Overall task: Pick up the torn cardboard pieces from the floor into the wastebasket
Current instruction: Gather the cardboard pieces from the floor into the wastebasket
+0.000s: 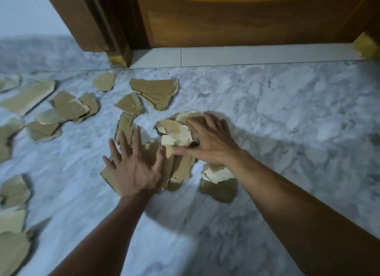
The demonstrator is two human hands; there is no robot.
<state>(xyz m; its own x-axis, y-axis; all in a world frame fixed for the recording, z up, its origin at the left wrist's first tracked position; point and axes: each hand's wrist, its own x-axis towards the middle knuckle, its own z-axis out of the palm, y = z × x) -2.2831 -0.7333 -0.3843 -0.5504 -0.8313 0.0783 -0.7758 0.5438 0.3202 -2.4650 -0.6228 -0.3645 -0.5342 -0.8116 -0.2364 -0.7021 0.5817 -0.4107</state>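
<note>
Torn brown cardboard pieces lie scattered over the marbled grey floor (287, 115). A small heap of pieces (174, 129) sits in the middle. My right hand (207, 139) is clasped over that heap, fingers curled around its far side and thumb under the near edge. My left hand (133, 164) is spread flat, fingers apart, pressing on a flat piece (181, 168) just left of the heap. Another piece (220, 185) lies under my right wrist. More pieces lie further back (156, 92) and to the left (67, 109). No wastebasket is in view.
A wooden door (236, 18) and its frame (90, 24) stand at the back, with a pale tiled threshold (246, 55) below. More cardboard (12, 216) lies along the left edge. Bare floor stretches to the right.
</note>
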